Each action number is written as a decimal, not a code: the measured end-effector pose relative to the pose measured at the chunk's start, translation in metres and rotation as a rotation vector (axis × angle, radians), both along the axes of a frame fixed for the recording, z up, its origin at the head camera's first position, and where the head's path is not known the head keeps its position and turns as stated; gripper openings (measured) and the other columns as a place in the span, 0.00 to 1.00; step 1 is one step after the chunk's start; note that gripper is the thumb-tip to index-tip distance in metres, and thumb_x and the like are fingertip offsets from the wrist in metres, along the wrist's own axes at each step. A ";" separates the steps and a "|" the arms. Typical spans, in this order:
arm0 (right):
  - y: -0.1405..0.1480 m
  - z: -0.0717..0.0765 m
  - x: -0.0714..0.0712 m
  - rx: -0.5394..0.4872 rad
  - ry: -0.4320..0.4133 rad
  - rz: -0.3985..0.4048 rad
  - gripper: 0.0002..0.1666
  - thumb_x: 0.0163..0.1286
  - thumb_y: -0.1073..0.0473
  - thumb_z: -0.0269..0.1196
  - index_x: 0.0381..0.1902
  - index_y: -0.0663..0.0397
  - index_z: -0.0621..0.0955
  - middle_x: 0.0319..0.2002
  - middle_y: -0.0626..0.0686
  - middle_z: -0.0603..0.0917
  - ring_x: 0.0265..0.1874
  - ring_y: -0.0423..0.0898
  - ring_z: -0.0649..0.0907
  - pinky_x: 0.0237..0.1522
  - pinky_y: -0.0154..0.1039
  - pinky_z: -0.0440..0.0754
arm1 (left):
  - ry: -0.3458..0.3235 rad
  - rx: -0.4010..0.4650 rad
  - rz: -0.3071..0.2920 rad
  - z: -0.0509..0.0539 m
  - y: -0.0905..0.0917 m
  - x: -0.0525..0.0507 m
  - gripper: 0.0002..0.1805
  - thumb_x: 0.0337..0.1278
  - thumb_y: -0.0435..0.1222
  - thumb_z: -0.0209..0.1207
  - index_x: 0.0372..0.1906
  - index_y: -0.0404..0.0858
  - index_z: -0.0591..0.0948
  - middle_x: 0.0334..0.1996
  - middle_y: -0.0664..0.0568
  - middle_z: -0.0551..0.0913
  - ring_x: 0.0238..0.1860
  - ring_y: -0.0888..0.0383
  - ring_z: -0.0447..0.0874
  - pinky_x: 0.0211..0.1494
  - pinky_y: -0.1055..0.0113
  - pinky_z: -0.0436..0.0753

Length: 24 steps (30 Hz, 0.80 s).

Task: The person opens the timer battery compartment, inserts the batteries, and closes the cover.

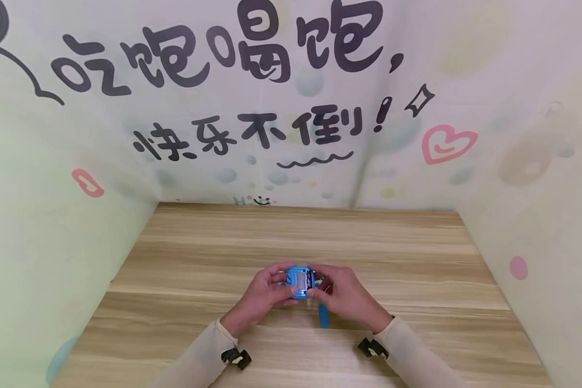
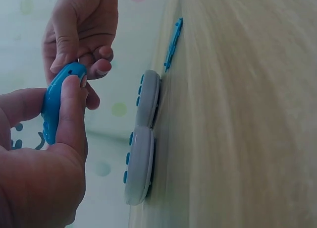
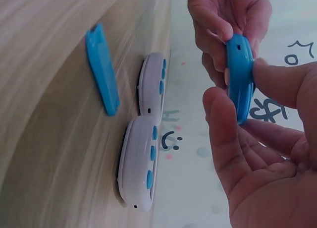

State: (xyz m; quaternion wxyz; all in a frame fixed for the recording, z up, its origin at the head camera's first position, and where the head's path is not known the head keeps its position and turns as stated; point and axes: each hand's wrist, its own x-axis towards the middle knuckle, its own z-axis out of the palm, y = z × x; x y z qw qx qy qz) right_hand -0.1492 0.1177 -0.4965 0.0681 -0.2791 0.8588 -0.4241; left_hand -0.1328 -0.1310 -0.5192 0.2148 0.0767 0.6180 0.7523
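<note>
Above the table, a small blue plastic device (image 1: 299, 289) with a rounded case is held between both hands. Its upward face shows a grey rectangle and a dark slot along the right side. My left hand (image 1: 264, 293) grips its left side between thumb and fingers. At the right edge, my right hand (image 1: 346, 293) pinches the case; in the right wrist view the thumb presses on the blue device (image 3: 239, 84). A narrow blue cover (image 3: 103, 72) lies on the table below, near the right hand. What the right fingertips touch inside the slot is hidden.
Two white rounded devices with blue buttons, a nearer one (image 3: 136, 163) and a farther one (image 3: 151, 82), lie on the wood-grain table (image 1: 213, 231) under the hands. White printed walls (image 1: 223, 183) stand at the back and both sides.
</note>
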 end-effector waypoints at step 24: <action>0.005 0.000 -0.006 0.003 0.046 -0.064 0.17 0.74 0.51 0.71 0.56 0.50 0.86 0.35 0.42 0.88 0.29 0.33 0.83 0.32 0.31 0.86 | -0.009 -0.006 -0.033 0.001 0.006 0.001 0.35 0.71 0.30 0.65 0.78 0.35 0.65 0.67 0.33 0.77 0.53 0.52 0.89 0.58 0.49 0.90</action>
